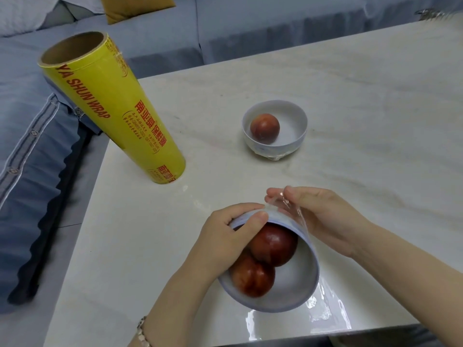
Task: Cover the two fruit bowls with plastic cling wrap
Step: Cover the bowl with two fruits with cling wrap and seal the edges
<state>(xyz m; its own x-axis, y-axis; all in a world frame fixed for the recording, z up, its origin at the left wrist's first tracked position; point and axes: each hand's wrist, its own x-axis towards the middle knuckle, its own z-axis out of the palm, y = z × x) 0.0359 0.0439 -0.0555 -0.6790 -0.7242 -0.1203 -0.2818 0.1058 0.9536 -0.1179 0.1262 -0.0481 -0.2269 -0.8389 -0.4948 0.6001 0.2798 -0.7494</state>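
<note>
near bowl (288, 294) at 6 o'clock on surface (350, 108), tilted, left hand (225, 236) gripping its rim, right hand (323, 216) pinching cling wrap (288, 204); far bowl (293, 139) at centre, roll (112, 108) at 10 o'clock.

A pale marble-look table (350, 101) gleams under the light; a blue-grey sofa (225, 28) with a mustard cushion (135, 7) stands behind.

Left hand (230, 232): forearm enters from the lower edge, a beaded bracelet at the wrist; fingers curled, thumb pressed forward, in a closed grasp. Right hand (323, 216): forearm enters from the right edge; fingers point left, thumb and fingertips (271, 192) pinched together. The two hands nearly touch.
</note>
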